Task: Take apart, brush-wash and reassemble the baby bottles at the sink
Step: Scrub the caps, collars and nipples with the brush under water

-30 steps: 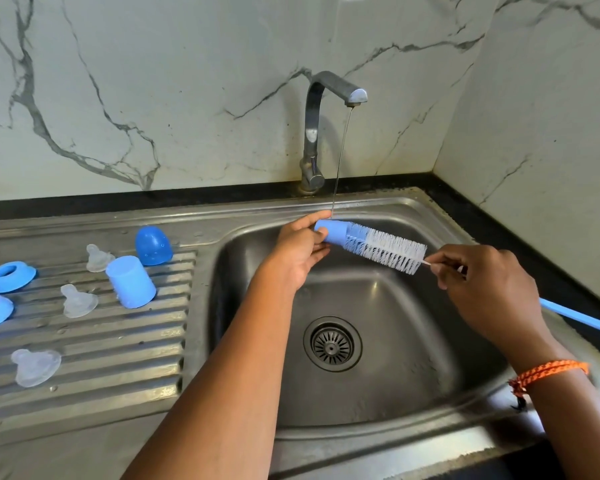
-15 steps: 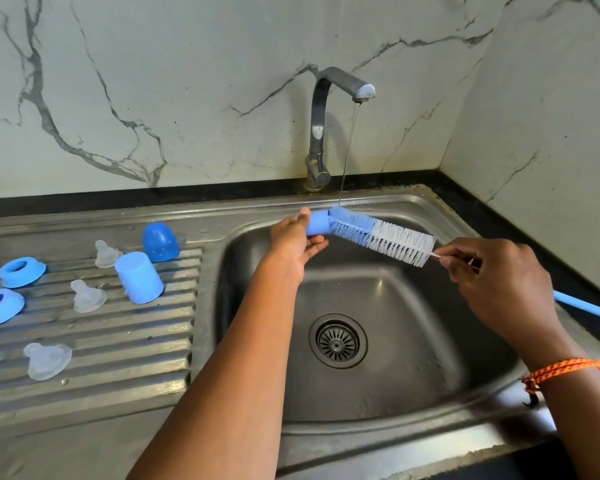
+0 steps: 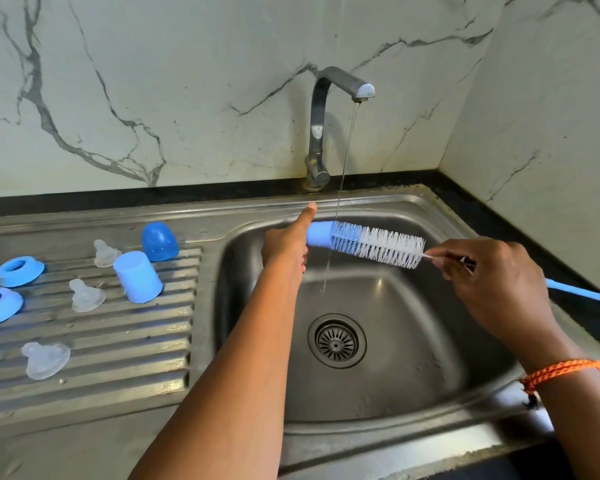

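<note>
You're in the washing step right now, and it's the brush itself getting a rinse: you've got the long bottle brush with white bristles and a blue sponge tip (image 3: 371, 244) stretched across the back of the stainless steel sink basin (image 3: 430, 341), right under the thin stream of water (image 3: 345, 161) from the chrome tap (image 3: 321, 126). Your left hand (image 3: 286, 245) is pinched around the sponge end with the index finger sticking out straight, and your right hand (image 3: 492, 285) is closed narrow on the wire stem just past the bristles, blue handle poking out behind it. No bottle body is in either hand, as far as I can see. The taken-apart bits sit on the ribbed draining board left of the basin: three clear silicone teats (image 3: 85, 296), two blue screw rings (image 3: 20, 271), a pale blue cylindrical cup (image 3: 137, 277) upside down and a darker blue domed cap (image 3: 159, 241). I'd guess next you free up that left hand, grab one piece off the board and bring it under the tap to scrub.
</note>
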{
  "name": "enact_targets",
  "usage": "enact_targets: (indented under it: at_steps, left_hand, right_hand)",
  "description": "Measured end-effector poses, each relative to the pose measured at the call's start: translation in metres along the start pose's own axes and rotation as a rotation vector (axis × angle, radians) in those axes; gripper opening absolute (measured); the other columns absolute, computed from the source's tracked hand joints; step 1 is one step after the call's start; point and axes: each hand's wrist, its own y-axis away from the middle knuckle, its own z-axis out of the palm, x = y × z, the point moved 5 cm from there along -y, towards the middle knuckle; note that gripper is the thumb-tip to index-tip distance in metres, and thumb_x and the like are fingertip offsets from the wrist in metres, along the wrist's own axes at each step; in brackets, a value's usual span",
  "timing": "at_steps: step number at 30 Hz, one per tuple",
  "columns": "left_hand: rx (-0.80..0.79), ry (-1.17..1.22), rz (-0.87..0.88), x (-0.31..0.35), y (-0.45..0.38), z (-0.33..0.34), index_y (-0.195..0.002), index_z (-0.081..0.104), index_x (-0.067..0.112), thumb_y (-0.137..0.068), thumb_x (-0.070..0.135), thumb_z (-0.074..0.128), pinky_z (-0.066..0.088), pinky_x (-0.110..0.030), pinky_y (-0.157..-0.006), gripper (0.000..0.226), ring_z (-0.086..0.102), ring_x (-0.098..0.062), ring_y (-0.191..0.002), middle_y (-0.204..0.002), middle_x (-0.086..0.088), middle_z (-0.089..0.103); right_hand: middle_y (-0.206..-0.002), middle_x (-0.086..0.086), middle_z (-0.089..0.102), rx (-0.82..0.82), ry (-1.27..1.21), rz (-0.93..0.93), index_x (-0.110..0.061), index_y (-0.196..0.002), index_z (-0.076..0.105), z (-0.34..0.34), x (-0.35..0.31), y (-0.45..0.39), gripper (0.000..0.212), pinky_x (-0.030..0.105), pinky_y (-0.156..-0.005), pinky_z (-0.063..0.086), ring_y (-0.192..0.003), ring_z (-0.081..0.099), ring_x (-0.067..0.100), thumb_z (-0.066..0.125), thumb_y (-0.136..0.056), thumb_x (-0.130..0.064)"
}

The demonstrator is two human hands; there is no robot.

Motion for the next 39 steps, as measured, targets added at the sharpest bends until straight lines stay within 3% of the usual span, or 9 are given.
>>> enact_targets:
  at_steps: [4, 12, 14, 17, 20, 23, 30, 35, 39]
  left_hand:
    - [-0.033, -0.106, -0.012, 0.001, 0.002, 0.002, -0.097, 0.074, 0.019, -0.069, 0.08, 0.074, 0.028, -0.015, -0.036, 0.067, 0.039, -0.005, -0.025, -0.063, 0.002, 0.063]
    - [-0.213, -0.05, 0.004, 0.003, 0.004, 0.012, -0.092, 0.071, 0.01, -0.081, 0.069, 0.076, 0.047, -0.023, -0.043, 0.061, 0.049, -0.012, -0.04, -0.052, 0.0, 0.058]
    - [-0.307, 0.032, 0.011, 0.007, 0.008, 0.019, -0.098, 0.07, 0.009, -0.092, 0.057, 0.072, 0.058, -0.03, -0.053, 0.048, 0.063, -0.017, -0.054, -0.067, -0.007, 0.067]
    - [-0.483, 0.284, -0.021, 0.016, 0.018, 0.029, -0.116, 0.07, 0.011, -0.107, 0.016, 0.058, 0.064, -0.037, -0.08, 0.015, 0.072, -0.028, -0.089, -0.114, -0.02, 0.069]
    - [-0.55, 0.346, -0.044, 0.018, 0.018, 0.029, -0.133, 0.066, 0.009, -0.105, -0.007, 0.048, 0.056, -0.041, -0.101, 0.036, 0.068, -0.031, -0.113, -0.135, -0.02, 0.063]
    - [-0.512, 0.298, -0.047, 0.016, 0.014, 0.024, -0.141, 0.061, 0.005, -0.105, -0.01, 0.045, 0.048, -0.044, -0.113, 0.042, 0.063, -0.033, -0.127, -0.139, -0.02, 0.062]
    - [-0.288, 0.463, -0.082, 0.011, 0.01, 0.026, -0.121, 0.061, 0.003, -0.107, 0.014, 0.059, 0.062, -0.043, -0.092, 0.018, 0.074, -0.031, -0.093, -0.113, -0.023, 0.069]
    - [-0.237, 0.263, -0.068, 0.003, 0.006, 0.023, -0.102, 0.065, 0.007, -0.097, 0.048, 0.069, 0.061, -0.031, -0.052, 0.042, 0.075, -0.023, -0.058, -0.078, -0.016, 0.075]
    - [-0.075, 0.071, -0.02, -0.003, -0.002, 0.009, -0.1, 0.072, 0.002, -0.087, 0.063, 0.075, 0.046, -0.023, -0.04, 0.063, 0.056, -0.015, -0.039, -0.06, -0.009, 0.067]
  right_hand:
    - [-0.078, -0.003, 0.062, 0.064, 0.044, -0.047, -0.032, -0.102, 0.082, -0.006, -0.006, 0.0, 0.026, 0.042, -0.06, 0.052, -0.07, 0.062, 0.03, 0.06, -0.088, -0.025]
    - [-0.082, -0.003, 0.071, -0.012, -0.002, 0.046, -0.03, -0.1, 0.08, 0.002, -0.001, -0.001, 0.02, 0.047, -0.069, 0.056, -0.08, 0.067, 0.031, 0.063, -0.092, -0.022]
    - [-0.082, -0.005, 0.072, -0.043, -0.039, 0.093, -0.033, -0.097, 0.08, 0.006, 0.003, -0.003, 0.017, 0.047, -0.071, 0.055, -0.082, 0.066, 0.029, 0.066, -0.095, -0.022]
    - [-0.079, -0.009, 0.07, -0.05, -0.077, 0.146, -0.034, -0.092, 0.079, 0.01, 0.011, -0.004, 0.016, 0.041, -0.066, 0.051, -0.08, 0.063, 0.025, 0.07, -0.097, -0.022]
    - [-0.075, -0.013, 0.068, -0.076, -0.096, 0.175, -0.035, -0.088, 0.078, 0.016, 0.017, -0.005, 0.018, 0.036, -0.062, 0.044, -0.076, 0.062, 0.021, 0.07, -0.096, -0.021]
    - [-0.071, -0.017, 0.064, -0.117, -0.087, 0.144, -0.037, -0.09, 0.078, 0.021, 0.014, -0.005, 0.016, 0.03, -0.058, 0.036, -0.073, 0.06, 0.017, 0.07, -0.095, -0.024]
    - [-0.077, -0.011, 0.069, 0.007, -0.058, 0.123, -0.036, -0.098, 0.079, 0.011, 0.012, -0.006, 0.012, 0.035, -0.062, 0.044, -0.075, 0.062, 0.024, 0.07, -0.096, -0.029]
    - [-0.081, 0.001, 0.075, 0.068, 0.041, 0.068, -0.033, -0.104, 0.082, 0.004, 0.008, -0.004, 0.015, 0.041, -0.065, 0.052, -0.078, 0.067, 0.036, 0.072, -0.095, -0.027]
    - [-0.088, 0.004, 0.078, 0.084, 0.102, -0.002, -0.032, -0.104, 0.083, 0.004, 0.002, -0.002, 0.021, 0.04, -0.063, 0.051, -0.081, 0.07, 0.039, 0.073, -0.091, -0.018]
